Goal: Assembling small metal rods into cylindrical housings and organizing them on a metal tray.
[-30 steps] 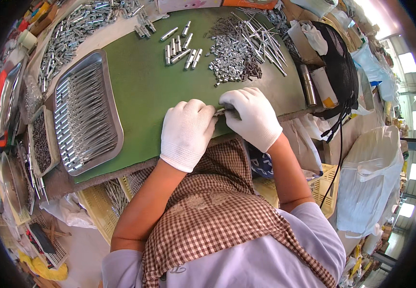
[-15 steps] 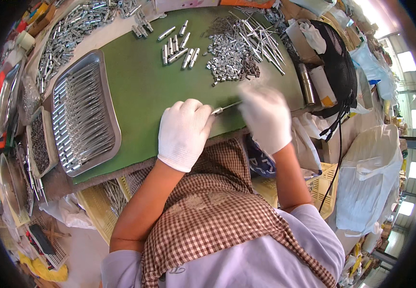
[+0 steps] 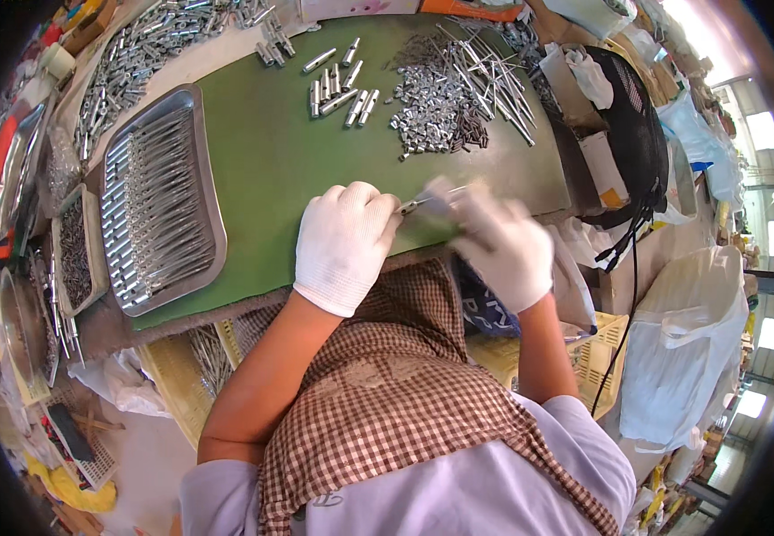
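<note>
Both my hands wear white gloves at the near edge of a green mat (image 3: 262,170). My left hand (image 3: 344,243) is closed around a thin metal rod (image 3: 415,204) whose tip sticks out to the right. My right hand (image 3: 498,243) is blurred with motion just right of that tip, fingers curled near the rod; what it holds I cannot tell. A heap of small metal sleeves (image 3: 431,107) and long metal rods (image 3: 498,76) lies at the far side of the mat.
A steel tray (image 3: 159,196) filled with rows of finished rods sits left of my hands. Short metal tubes (image 3: 338,89) lie mid-mat, more parts (image 3: 128,67) beyond. A black fan (image 3: 632,134) and cardboard boxes stand right; yellow crates under the bench.
My right hand has left the left hand, swung right and down, and is now blurred beside the rod tip. My left hand has stayed put with the rod.
</note>
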`<state>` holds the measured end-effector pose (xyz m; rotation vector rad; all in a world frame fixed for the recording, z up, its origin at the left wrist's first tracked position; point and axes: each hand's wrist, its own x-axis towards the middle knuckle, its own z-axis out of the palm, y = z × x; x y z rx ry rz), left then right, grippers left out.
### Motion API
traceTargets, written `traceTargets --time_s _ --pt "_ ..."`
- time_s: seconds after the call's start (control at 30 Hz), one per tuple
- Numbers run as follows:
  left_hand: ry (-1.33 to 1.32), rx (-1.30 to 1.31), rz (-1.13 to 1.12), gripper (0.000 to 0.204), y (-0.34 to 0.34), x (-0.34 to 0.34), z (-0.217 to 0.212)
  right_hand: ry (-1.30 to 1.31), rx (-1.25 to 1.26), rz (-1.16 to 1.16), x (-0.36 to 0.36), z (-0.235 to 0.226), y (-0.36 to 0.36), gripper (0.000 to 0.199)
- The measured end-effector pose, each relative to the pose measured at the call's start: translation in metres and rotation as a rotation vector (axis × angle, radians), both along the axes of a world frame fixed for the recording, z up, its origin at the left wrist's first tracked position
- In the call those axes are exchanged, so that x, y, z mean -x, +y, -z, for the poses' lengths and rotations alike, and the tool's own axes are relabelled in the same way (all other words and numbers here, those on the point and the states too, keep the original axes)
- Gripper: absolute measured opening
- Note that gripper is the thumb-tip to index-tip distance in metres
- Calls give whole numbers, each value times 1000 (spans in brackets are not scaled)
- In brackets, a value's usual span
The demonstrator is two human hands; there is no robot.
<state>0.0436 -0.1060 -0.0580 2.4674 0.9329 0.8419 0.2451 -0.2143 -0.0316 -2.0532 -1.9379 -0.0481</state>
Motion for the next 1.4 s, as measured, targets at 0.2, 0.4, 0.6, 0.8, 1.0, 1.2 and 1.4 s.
traceTargets --time_s 0.2,0.4,0.6,0.8,1.0,1.2,1.4 --pt "4 -15 15 11 0 -2 -2 235 -70 87 18 6 -9 65" --pt "23 -30 8 13 -1 -3 -1 360 -187 327 -24 12 -5 57" --pt "-4 -73 6 16 -1 -9 -1 -239 -282 649 -133 23 14 36" --pt "63 -223 63 9 -1 -14 -5 129 -272 371 -104 28 61 25" --pt "82 -158 0 13 21 35 -34 -97 -236 398 -127 42 56 20" --pt "204 -296 -442 15 115 178 -61 38 -334 613 -126 55 51 21" --pt "458 -73 -382 15 153 238 -56 196 -463 446 -132 58 46 19"
